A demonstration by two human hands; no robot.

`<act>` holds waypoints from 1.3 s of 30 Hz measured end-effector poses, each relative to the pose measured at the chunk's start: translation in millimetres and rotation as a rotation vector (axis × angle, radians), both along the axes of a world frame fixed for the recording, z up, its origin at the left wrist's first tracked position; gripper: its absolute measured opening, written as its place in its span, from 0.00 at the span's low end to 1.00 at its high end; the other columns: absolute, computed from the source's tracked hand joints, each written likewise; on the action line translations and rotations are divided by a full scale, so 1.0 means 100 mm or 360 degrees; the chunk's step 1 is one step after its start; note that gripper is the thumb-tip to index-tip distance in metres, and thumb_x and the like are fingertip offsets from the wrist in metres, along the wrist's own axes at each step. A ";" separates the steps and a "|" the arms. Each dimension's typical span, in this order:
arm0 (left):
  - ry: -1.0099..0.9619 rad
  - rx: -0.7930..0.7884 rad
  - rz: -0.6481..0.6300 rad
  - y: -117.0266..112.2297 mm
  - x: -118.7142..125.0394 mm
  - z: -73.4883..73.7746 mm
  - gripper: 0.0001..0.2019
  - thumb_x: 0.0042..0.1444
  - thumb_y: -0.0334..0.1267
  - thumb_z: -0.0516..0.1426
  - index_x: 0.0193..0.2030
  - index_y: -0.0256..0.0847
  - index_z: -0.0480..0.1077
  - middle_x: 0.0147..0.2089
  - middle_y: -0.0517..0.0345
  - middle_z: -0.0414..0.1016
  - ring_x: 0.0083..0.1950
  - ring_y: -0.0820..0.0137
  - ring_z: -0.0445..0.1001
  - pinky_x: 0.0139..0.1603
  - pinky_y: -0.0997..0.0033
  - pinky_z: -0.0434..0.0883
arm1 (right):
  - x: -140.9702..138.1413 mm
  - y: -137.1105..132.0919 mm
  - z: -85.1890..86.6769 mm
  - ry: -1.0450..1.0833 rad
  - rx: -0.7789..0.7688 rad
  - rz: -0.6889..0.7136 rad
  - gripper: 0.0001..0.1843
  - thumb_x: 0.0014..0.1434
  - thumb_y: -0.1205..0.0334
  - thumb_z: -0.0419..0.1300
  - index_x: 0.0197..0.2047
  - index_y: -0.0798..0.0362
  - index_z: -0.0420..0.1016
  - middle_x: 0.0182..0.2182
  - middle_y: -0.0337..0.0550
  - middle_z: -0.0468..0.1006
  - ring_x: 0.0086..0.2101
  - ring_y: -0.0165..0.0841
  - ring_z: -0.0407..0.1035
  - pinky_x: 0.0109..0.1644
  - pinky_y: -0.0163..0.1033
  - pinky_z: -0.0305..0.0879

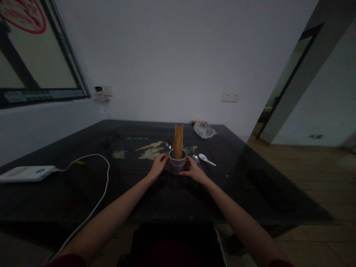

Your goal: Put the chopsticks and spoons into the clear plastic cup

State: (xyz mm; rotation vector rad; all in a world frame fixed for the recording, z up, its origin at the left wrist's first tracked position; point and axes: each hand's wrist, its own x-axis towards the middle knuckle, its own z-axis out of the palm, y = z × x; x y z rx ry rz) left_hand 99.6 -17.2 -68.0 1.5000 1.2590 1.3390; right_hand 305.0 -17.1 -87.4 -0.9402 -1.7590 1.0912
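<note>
We have the grey cup point(178, 167) between our two hands, near the middle of the table point(228, 193), upright and straight in front of us; whether its base rests on the surface or hangs just above it, we cannot tell. The fingers of our left hand point(159, 165) are curled in against the cup's left side, near the rim. Those of our right hand point(195, 171) are parted only as far as the cup's width demands, the thumb lying across its lower front and the others up along its right side, so we judge that both hands have hold of it. As for what is done, a bundle of chopsticks point(178, 142) stands in the cup, close together, with one metal spoon point(168, 143) leaning out to the left. What looks left over lies just beyond our right hand: a second spoon point(195, 158), its handle running down close to that hand, and a white spoon point(207, 160) with a blue mark, both flat on the table and outside the cup. We take the filling as well advanced but incomplete, if those two belong inside as well. The crumpled plastic bag point(204, 129) at the far edge seems to play no part.
</note>
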 end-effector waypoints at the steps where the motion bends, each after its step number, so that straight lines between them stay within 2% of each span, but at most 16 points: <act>1: -0.0005 -0.0002 -0.0004 0.00 0.00 0.01 0.12 0.49 0.45 0.55 0.30 0.38 0.69 0.26 0.60 0.69 0.28 0.71 0.67 0.28 0.75 0.61 | 0.03 0.02 -0.01 -0.0007 -0.0002 -0.0017 0.48 0.34 0.60 0.74 0.57 0.51 0.56 0.50 0.50 0.69 0.48 0.40 0.68 0.54 0.50 0.65; 5: -0.0052 0.0061 0.0008 -0.02 -0.01 0.05 0.11 0.49 0.44 0.56 0.28 0.38 0.69 0.24 0.61 0.68 0.26 0.72 0.65 0.27 0.75 0.61 | 0.16 0.06 0.02 -0.0051 -0.0022 -0.0059 0.47 0.33 0.61 0.74 0.56 0.51 0.58 0.46 0.48 0.69 0.42 0.37 0.70 0.47 0.47 0.69; 8: -0.0086 0.0180 0.0082 -0.06 -0.02 0.12 0.09 0.50 0.42 0.55 0.27 0.38 0.69 0.23 0.62 0.67 0.26 0.72 0.64 0.27 0.75 0.61 | 0.24 0.07 0.11 -0.0125 0.0010 -0.0142 0.39 0.35 0.62 0.72 0.51 0.52 0.62 0.41 0.44 0.71 0.36 0.34 0.70 0.40 0.43 0.70; 13: -0.0110 0.0409 0.0132 -0.19 -0.01 0.27 0.09 0.53 0.41 0.54 0.26 0.39 0.67 0.22 0.62 0.65 0.25 0.73 0.65 0.28 0.75 0.62 | 0.38 0.08 0.34 -0.0201 0.0303 -0.0580 0.14 0.50 0.57 0.60 0.39 0.54 0.69 0.31 0.41 0.74 0.29 0.31 0.68 0.36 0.38 0.66; 15: -0.0049 0.0476 0.0121 -0.24 0.00 0.31 0.11 0.54 0.41 0.53 0.25 0.39 0.66 0.21 0.62 0.65 0.25 0.73 0.65 0.28 0.75 0.62 | 0.48 0.09 0.41 -0.0287 0.0413 -0.0766 0.10 0.53 0.57 0.57 0.35 0.54 0.71 0.30 0.42 0.75 0.30 0.32 0.68 0.35 0.36 0.64; 19: 0.0228 0.0613 0.0074 -0.36 0.02 0.32 0.11 0.57 0.40 0.51 0.26 0.39 0.67 0.20 0.62 0.65 0.24 0.72 0.66 0.28 0.74 0.62 | 0.70 0.15 0.44 -0.0611 0.0466 -0.1069 0.10 0.55 0.58 0.55 0.33 0.54 0.74 0.29 0.44 0.76 0.30 0.33 0.68 0.35 0.36 0.61; 22: 0.0560 0.0755 -0.0011 -0.45 0.05 0.30 0.11 0.57 0.39 0.51 0.26 0.40 0.68 0.23 0.59 0.70 0.26 0.71 0.69 0.32 0.72 0.64 | 0.82 0.19 0.40 -0.0917 0.0466 -0.1203 0.10 0.56 0.60 0.54 0.34 0.54 0.75 0.31 0.45 0.76 0.33 0.34 0.68 0.37 0.36 0.60; 26: 0.0908 0.0842 -0.0319 -0.58 0.14 0.26 0.12 0.57 0.39 0.50 0.27 0.41 0.71 0.25 0.56 0.73 0.28 0.70 0.70 0.34 0.71 0.64 | 0.87 0.22 0.35 -0.1207 0.0411 -0.1231 0.08 0.57 0.60 0.55 0.34 0.53 0.75 0.34 0.46 0.75 0.38 0.36 0.68 0.40 0.36 0.60; 31: 0.1148 0.1020 -0.0798 -0.68 0.30 0.21 0.13 0.58 0.38 0.49 0.29 0.41 0.72 0.22 0.57 0.72 0.26 0.72 0.69 0.32 0.73 0.63 | 0.90 0.24 0.27 -0.1368 0.0245 -0.1215 0.09 0.58 0.57 0.56 0.36 0.53 0.74 0.37 0.49 0.75 0.40 0.38 0.69 0.39 0.38 0.61; 33: 0.1201 0.1036 -0.0868 -0.69 0.33 0.21 0.14 0.59 0.39 0.48 0.30 0.41 0.72 0.22 0.57 0.72 0.26 0.72 0.69 0.32 0.73 0.63 | 0.91 0.26 0.24 -0.1378 0.0194 -0.1217 0.09 0.57 0.56 0.57 0.36 0.52 0.73 0.38 0.49 0.75 0.40 0.38 0.69 0.38 0.38 0.61; 39: 0.1198 0.0940 -0.0872 -0.65 0.31 0.23 0.14 0.60 0.40 0.48 0.31 0.41 0.73 0.25 0.56 0.74 0.28 0.72 0.71 0.33 0.74 0.64 | 0.93 0.28 0.20 -0.1373 0.0067 -0.1227 0.11 0.55 0.55 0.60 0.39 0.51 0.72 0.39 0.49 0.77 0.39 0.38 0.71 0.37 0.37 0.62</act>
